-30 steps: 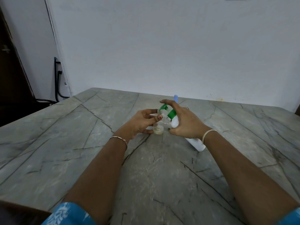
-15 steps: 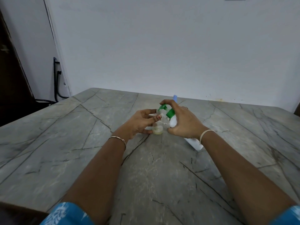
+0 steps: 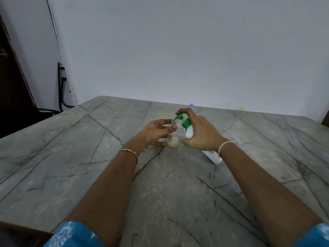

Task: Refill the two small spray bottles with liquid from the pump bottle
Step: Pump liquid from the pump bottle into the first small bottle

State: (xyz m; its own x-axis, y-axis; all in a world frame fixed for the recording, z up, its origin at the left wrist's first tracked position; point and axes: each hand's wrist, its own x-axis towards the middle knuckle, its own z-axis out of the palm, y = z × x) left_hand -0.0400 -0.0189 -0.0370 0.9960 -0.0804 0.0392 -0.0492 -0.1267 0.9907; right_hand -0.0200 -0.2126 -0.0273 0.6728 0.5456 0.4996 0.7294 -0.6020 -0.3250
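Note:
My left hand (image 3: pixel 153 133) pinches a small clear spray bottle (image 3: pixel 173 140) that stands on the table with a little pale yellow liquid at its bottom. My right hand (image 3: pixel 201 131) grips a white pump bottle (image 3: pixel 212 155) with a green pump head (image 3: pixel 183 121), tilted so the nozzle meets the small bottle's open neck. My index finger lies over the pump head. A blue cap (image 3: pixel 191 105) of another bottle shows just behind my right hand; the rest of it is hidden.
The grey marble table (image 3: pixel 89 157) spreads wide on all sides of my hands. A white wall stands behind its far edge. A dark door and a black metal frame (image 3: pixel 61 90) are at the far left.
The pump bottle and my right hand shifted slightly left, bringing the nozzle closer over the small bottle's neck. My left hand stayed in place.

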